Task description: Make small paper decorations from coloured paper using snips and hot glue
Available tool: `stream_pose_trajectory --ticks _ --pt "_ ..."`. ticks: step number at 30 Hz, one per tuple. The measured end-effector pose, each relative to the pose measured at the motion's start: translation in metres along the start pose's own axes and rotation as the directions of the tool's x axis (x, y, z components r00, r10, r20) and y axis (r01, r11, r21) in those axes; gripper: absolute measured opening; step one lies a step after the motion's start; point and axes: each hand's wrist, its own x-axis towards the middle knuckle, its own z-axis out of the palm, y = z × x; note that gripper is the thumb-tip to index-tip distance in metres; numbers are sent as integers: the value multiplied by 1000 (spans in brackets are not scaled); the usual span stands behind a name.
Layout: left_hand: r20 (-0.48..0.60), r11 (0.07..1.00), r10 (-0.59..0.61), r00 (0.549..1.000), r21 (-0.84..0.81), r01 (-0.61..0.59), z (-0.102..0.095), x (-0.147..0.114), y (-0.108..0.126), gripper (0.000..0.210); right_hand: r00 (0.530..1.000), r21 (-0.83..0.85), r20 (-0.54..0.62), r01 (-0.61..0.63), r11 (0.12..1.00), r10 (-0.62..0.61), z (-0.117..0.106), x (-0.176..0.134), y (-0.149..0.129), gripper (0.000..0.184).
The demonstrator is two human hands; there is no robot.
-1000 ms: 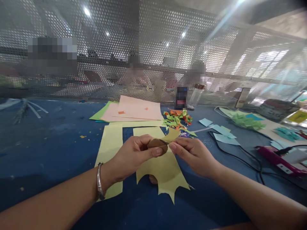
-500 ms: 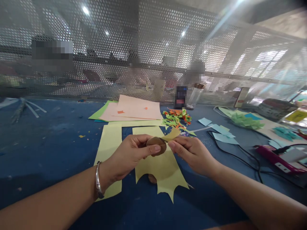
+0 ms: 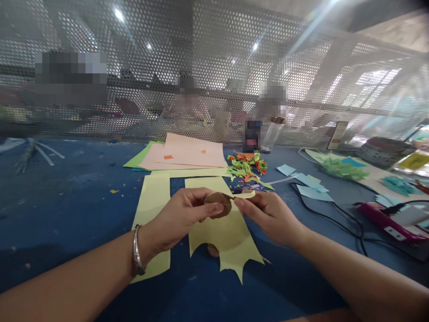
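My left hand (image 3: 189,212) pinches a round brown disc (image 3: 223,206), thumb on its near face. A small piece of yellow paper (image 3: 245,195) sticks out from the disc's upper right edge. My right hand (image 3: 268,214) has its thumb and fingers closed on that paper piece beside the disc. Below both hands lies a yellow sheet (image 3: 231,241) with a scalloped, pointed near edge. Part of another brown piece (image 3: 212,250) shows at one of its cut-outs. A plain yellow strip (image 3: 152,201) lies to the left, partly under my left wrist.
Pink sheets (image 3: 194,152) are stacked at the back, near a pile of green and orange scraps (image 3: 248,165). Light blue papers (image 3: 313,190), a black cable (image 3: 345,226) and a magenta power strip (image 3: 382,223) lie right. A perforated metal screen (image 3: 214,58) stands behind.
The yellow paper piece has tipped down and now appears flatter and nearly edge-on at the disc. Both hands stay in almost the same place.
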Motion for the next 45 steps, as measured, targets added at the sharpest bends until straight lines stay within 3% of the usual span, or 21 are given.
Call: stream_pose_trajectory --ticks 10,34,37,42,45 --pt "50 999 -10 999 -53 13 -3 1 0 4 1000 -73 4 26 997 -26 -1 0 -1 34" --pt "152 999 -26 988 44 19 -10 1 0 9 994 -163 31 112 980 -108 0 -2 -2 28" --pt "166 995 -65 984 90 50 -12 2 1 11 996 -179 15 94 979 -92 0 -2 -3 34" --pt "137 982 -154 978 134 136 -31 5 9 33 995 -202 -90 27 979 -46 -2 1 2 45" --pt "177 943 -242 954 275 188 -53 5 16 32 989 -147 -146 -16 989 -5 -4 3 8 47"
